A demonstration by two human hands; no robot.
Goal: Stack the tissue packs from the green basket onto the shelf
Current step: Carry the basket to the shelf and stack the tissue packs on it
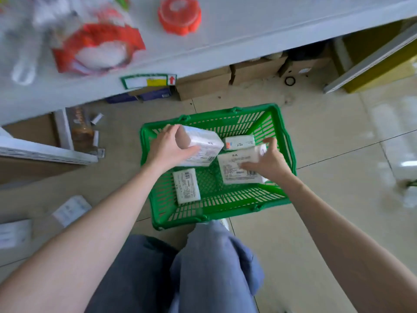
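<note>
A green basket [225, 211] stands on the tiled floor in front of my knees. My left hand [170, 146] grips a white tissue pack [204, 145] over the basket's left side. My right hand [268, 160] holds a second white tissue pack [237, 168], tilted, on the right side. Two more packs lie inside: one [186, 185] flat on the bottom at the near left, one [239, 142] against the far wall. The white shelf [237, 30] runs across the top of the view, above the basket.
On the shelf lie a red-and-white package [99, 46] and an orange round lid [179, 13]. A price tag [149, 80] hangs on the shelf edge. Cardboard boxes [203, 84] sit beneath it. White packs [71, 208] lie on the floor at left.
</note>
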